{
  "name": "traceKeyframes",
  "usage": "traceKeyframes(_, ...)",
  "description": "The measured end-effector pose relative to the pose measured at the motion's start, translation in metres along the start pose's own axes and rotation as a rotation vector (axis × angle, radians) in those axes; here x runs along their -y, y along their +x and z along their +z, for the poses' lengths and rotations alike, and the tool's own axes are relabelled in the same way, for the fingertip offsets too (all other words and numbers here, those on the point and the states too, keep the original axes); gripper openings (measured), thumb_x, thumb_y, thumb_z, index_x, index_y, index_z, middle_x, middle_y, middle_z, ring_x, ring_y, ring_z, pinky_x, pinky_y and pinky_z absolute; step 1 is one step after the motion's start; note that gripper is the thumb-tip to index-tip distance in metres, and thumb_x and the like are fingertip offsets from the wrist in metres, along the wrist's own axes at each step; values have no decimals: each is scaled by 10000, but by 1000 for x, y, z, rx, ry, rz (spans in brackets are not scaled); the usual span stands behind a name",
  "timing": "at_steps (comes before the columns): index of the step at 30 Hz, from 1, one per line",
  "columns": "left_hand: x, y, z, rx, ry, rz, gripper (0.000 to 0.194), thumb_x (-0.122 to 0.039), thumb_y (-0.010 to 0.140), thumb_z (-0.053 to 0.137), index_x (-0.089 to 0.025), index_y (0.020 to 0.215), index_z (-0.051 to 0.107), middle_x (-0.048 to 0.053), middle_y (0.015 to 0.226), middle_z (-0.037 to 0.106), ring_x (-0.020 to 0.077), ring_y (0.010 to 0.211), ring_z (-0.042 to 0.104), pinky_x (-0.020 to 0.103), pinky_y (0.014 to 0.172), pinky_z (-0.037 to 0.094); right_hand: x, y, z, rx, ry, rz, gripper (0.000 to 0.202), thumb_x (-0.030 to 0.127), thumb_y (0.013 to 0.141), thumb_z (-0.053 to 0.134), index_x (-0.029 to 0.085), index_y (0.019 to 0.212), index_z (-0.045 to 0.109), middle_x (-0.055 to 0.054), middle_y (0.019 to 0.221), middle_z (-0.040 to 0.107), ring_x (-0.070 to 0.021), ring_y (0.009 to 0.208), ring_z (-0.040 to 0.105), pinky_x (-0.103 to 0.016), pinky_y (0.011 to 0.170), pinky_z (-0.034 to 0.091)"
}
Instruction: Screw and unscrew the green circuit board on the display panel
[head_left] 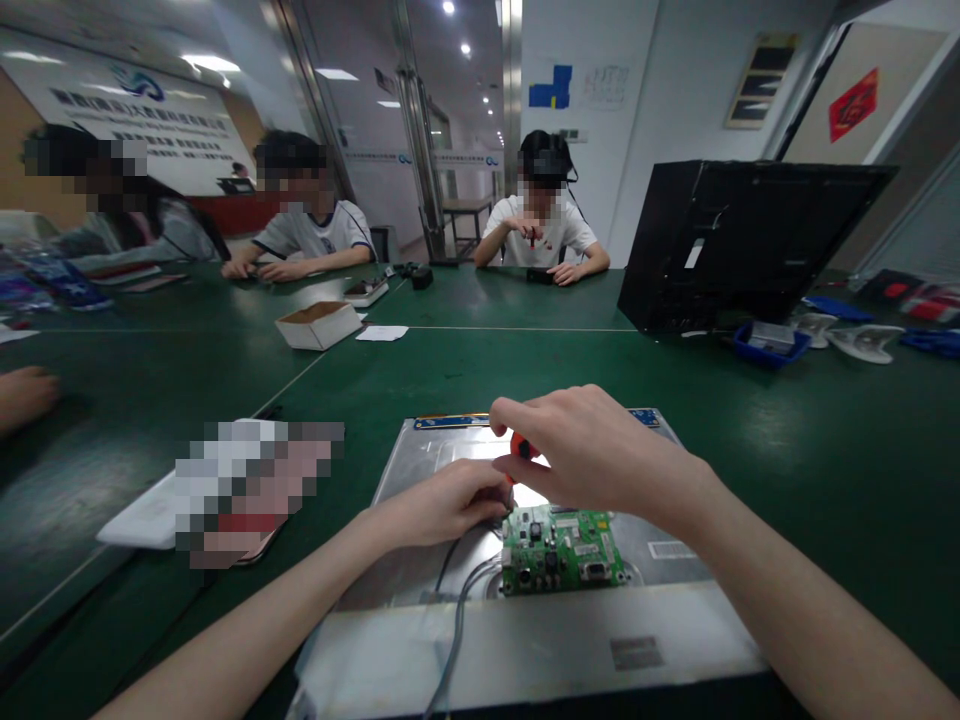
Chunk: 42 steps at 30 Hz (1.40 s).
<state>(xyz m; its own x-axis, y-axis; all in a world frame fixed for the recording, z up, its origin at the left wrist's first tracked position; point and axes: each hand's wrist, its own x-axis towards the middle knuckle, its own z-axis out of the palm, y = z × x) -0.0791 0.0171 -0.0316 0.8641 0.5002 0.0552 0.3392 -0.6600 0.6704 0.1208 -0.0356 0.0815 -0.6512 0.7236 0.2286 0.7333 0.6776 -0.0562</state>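
A metal-backed display panel (442, 640) lies flat on the table, with a green circuit board (562, 550) on its middle. My right hand (592, 450) is closed around the orange-red and black handle of a screwdriver (523, 446), held above the board's upper left corner. Just below the handle, my left hand (469, 497) has its fingers closed together at that same corner. What they pinch, if anything, is hidden, and so is the screwdriver's tip. Grey cables (463, 610) run from the board's left side down over the panel's front edge.
On the green table (480, 370) are two phone-like slabs, white (146, 510) and pink (259, 530), at left. Farther back stand an open box (319, 327), a large black monitor (742, 245) and a blue tray (771, 345). Several people sit around; another person's hand (28, 395) shows at left.
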Motion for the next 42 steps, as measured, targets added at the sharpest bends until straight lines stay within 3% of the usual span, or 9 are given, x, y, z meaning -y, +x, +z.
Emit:
traceKeyframes(6,2,0,0,-8,-21,-1,93,-120,858,541,-169,907,603,38,880,679,196,794,625,296,710,479,-1,-1,-1,-13,38,-28,99,259,896,552,192,964,528,-14,879,672,-137,660,562,-264,513,226)
traceKeyframes(18,1,0,0,-9,-17,7,102,-111,842,547,-167,892,615,26,827,670,172,747,597,267,664,461,-3,-1,-5,-16,6,-4,130,284,908,546,193,1001,544,-16,864,695,-137,662,573,-269,520,224)
traceKeyframes(31,-11,-1,-7,-1,11,-29,87,-173,895,526,-167,911,612,25,807,637,155,695,569,247,618,427,-15,-8,-17,-103,-11,56,146,333,900,579,221,988,548,14,790,683,-135,636,563,-248,548,251)
traceKeyframes(37,2,1,-6,-242,148,-5,169,-161,944,437,-188,989,597,64,989,637,208,910,587,324,807,463,-20,-11,-19,-130,-35,78,163,350,899,580,221,996,558,-4,820,689,-149,669,586,-250,564,279)
traceKeyframes(42,12,1,-1,-230,292,41,282,-125,927,458,-198,1172,577,91,1186,599,245,1116,535,398,966,425,-20,-11,-20,-139,-32,77,165,347,894,585,220,996,563,-1,811,690,-152,672,593,-250,560,283)
